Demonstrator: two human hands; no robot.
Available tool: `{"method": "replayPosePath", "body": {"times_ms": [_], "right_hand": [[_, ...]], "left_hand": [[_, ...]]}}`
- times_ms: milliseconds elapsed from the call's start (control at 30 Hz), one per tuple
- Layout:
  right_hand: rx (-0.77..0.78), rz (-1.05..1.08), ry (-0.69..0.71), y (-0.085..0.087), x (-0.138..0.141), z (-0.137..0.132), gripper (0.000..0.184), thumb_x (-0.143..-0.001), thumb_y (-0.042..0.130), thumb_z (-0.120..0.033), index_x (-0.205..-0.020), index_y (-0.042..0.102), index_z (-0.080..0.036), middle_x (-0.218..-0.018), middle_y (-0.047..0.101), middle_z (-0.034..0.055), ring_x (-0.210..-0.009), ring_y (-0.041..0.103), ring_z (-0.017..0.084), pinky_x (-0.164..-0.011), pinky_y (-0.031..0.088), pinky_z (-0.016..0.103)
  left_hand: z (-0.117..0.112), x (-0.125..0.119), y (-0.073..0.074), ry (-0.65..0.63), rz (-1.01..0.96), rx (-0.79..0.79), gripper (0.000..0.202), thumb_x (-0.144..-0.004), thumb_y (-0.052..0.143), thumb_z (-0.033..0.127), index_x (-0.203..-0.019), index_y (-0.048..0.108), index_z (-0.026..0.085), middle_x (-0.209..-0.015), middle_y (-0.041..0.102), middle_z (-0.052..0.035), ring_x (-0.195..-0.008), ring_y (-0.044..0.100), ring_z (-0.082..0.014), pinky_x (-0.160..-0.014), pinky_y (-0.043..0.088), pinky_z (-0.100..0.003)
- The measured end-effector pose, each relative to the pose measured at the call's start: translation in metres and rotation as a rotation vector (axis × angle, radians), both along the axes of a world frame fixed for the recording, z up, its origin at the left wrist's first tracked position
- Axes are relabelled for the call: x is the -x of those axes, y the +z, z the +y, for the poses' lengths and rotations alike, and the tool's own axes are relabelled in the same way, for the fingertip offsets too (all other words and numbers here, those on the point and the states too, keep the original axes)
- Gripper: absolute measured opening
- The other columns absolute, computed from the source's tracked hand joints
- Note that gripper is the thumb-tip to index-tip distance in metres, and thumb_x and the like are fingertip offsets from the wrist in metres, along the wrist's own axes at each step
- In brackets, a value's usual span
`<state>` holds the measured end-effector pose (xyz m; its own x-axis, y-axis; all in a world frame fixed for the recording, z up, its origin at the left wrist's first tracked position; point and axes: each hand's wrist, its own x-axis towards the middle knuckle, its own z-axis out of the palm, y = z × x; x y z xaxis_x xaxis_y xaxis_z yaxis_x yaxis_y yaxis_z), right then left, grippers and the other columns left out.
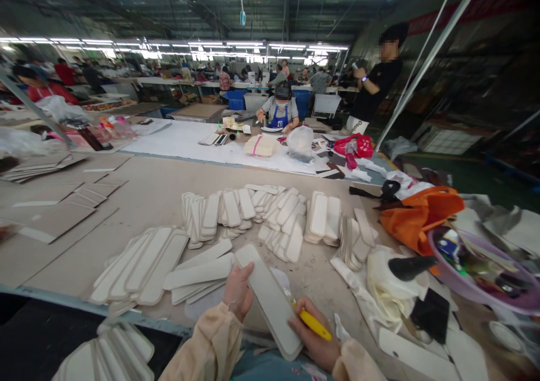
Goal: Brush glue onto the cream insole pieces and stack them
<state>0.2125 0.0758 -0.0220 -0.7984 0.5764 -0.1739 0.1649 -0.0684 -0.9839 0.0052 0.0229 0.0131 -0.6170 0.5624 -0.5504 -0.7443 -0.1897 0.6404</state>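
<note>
A long pale panel (272,299) with rounded lower corners slants in front of me, gripped at its upper left edge by my left hand (239,291), thumb on top. My right hand (316,336) is closed round a yellow-handled brush (314,323), whose pale tip points up and away beside the panel's right edge. The fingers of that hand also touch the panel near its lower end. Left of my left hand lies a loose pile of similar pale strips (202,274). Fanned rows of larger panels (149,265) rest farther left.
Smaller rounded pieces (287,212) lie in stacks across the table (147,195). At right stand a pale container with a black nozzle (407,268), a purple basin (459,291) and an orange bag (422,215). A co-worker (280,111) sits opposite; another person (377,83) stands at right.
</note>
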Motion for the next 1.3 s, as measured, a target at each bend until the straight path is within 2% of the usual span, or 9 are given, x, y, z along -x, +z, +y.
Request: {"method": "replayPosePath", "body": {"times_ms": [167, 367, 533, 633, 767, 900, 1067, 1300], "right_hand": [[-0.096, -0.023, 0.02, 0.001, -0.001, 0.003, 0.026, -0.087, 0.055, -0.047, -0.084, 0.039, -0.026, -0.067, 0.044, -0.0051, -0.059, 0.041, 0.015, -0.053, 0.033, 0.026], [-0.088, -0.006, 0.035, -0.001, -0.002, 0.006, 0.026, -0.088, 0.053, -0.048, -0.085, 0.039, -0.026, -0.068, 0.043, -0.0047, -0.059, 0.041, 0.015, -0.053, 0.033, 0.027], [0.004, -0.001, -0.001, 0.0, -0.001, 0.008, 0.03, -0.086, 0.056, -0.052, -0.087, 0.039, -0.027, -0.068, 0.045, -0.0052, -0.059, 0.043, 0.014, -0.052, 0.033, 0.026], [0.04, -0.002, -0.079, 0.003, 0.003, 0.008, 0.033, -0.086, 0.056, -0.054, -0.085, 0.04, -0.025, -0.065, 0.045, -0.0063, -0.057, 0.042, 0.013, -0.052, 0.033, 0.024], [0.142, 0.008, -0.111, 0.008, 0.011, 0.008, 0.035, -0.081, 0.059, -0.055, -0.086, 0.04, -0.026, -0.065, 0.047, -0.007, -0.055, 0.046, 0.013, -0.051, 0.037, 0.024], [0.127, 0.003, -0.127, 0.011, 0.016, 0.01, 0.035, -0.076, 0.066, -0.048, -0.085, 0.041, -0.026, -0.07, 0.047, -0.0069, -0.055, 0.044, 0.011, -0.053, 0.037, 0.025], [0.057, -0.025, -0.109, 0.013, 0.019, 0.013, 0.026, -0.08, 0.062, -0.039, -0.085, 0.04, -0.026, -0.067, 0.047, -0.0075, -0.058, 0.045, 0.013, -0.053, 0.034, 0.024], [0.045, 0.001, -0.094, 0.019, 0.023, 0.016, 0.03, -0.075, 0.069, -0.032, -0.082, 0.041, -0.025, -0.067, 0.045, -0.0082, -0.058, 0.042, 0.012, -0.054, 0.033, 0.023]], "left_hand": [[0.002, 0.001, 0.0, 0.008, 0.004, -0.017, 0.025, -0.064, 0.067, 0.011, -0.088, 0.065, 0.018, -0.069, 0.073, -0.0021, -0.061, 0.067, -0.0193, -0.061, 0.052, -0.03], [0.002, 0.001, 0.0, 0.003, -0.006, -0.036, 0.036, -0.06, 0.065, 0.01, -0.095, 0.065, 0.018, -0.07, 0.073, -0.002, -0.066, 0.068, -0.0213, -0.066, 0.054, -0.033], [0.004, 0.004, 0.0, 0.013, 0.003, -0.035, 0.032, -0.063, 0.066, 0.009, -0.094, 0.064, 0.015, -0.073, 0.073, -0.0042, -0.062, 0.067, -0.0192, -0.064, 0.055, -0.032], [0.005, 0.011, 0.003, 0.027, 0.019, -0.04, 0.026, -0.067, 0.066, 0.01, -0.092, 0.063, 0.014, -0.075, 0.073, -0.0055, -0.069, 0.069, -0.0199, -0.071, 0.057, -0.033], [0.006, 0.02, 0.006, 0.036, 0.04, -0.046, 0.023, -0.068, 0.065, 0.008, -0.09, 0.064, 0.013, -0.078, 0.073, -0.006, -0.079, 0.07, -0.0212, -0.077, 0.057, -0.034], [0.009, 0.021, 0.005, 0.032, 0.031, -0.037, 0.021, -0.069, 0.064, 0.006, -0.089, 0.064, 0.013, -0.078, 0.073, -0.0056, -0.078, 0.07, -0.0204, -0.079, 0.057, -0.033], [0.014, 0.011, 0.002, 0.018, 0.011, -0.027, 0.021, -0.072, 0.062, 0.005, -0.092, 0.064, 0.011, -0.08, 0.074, -0.0073, -0.08, 0.071, -0.0211, -0.079, 0.058, -0.034], [0.02, 0.009, 0.001, -0.002, -0.007, -0.033, 0.024, -0.07, 0.064, 0.007, -0.094, 0.065, 0.011, -0.076, 0.074, -0.0072, -0.08, 0.071, -0.0239, -0.075, 0.059, -0.035]]}}
